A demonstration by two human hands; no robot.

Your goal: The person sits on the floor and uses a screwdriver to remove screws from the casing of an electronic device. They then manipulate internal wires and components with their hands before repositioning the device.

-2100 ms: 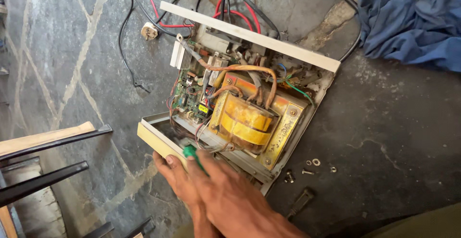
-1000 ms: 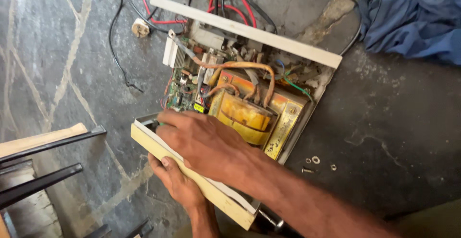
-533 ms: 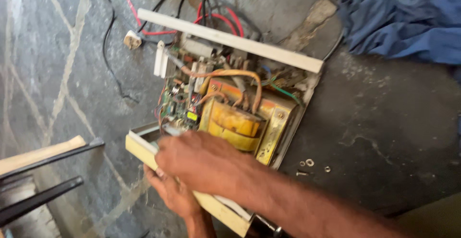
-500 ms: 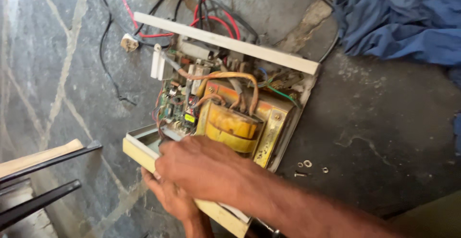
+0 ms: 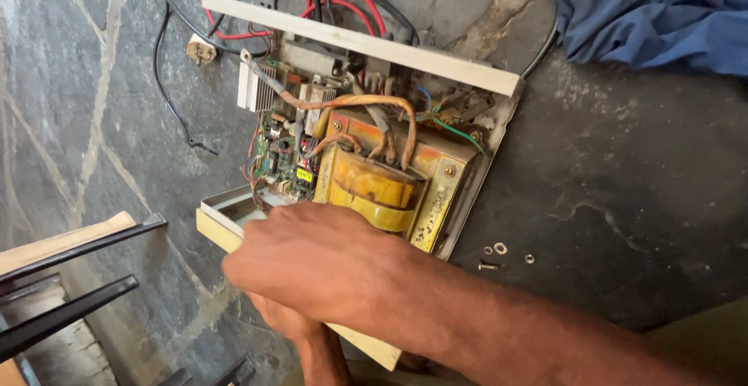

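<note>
My right hand (image 5: 312, 265) has slid left over the open inverter case (image 5: 499, 133) on the stone floor (image 5: 78, 121), covering its front panel (image 5: 214, 230); left hand (image 5: 288, 324) underneath. Can't tell either grip.

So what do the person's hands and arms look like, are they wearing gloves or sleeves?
No gloves and no sleeves show. The right hand is bare, and its forearm is bare all the way to the edge of the picture. The left hand is bare too, though most of it is hidden under the right one. No watch, ring or bracelet shows on the parts in view.
</note>
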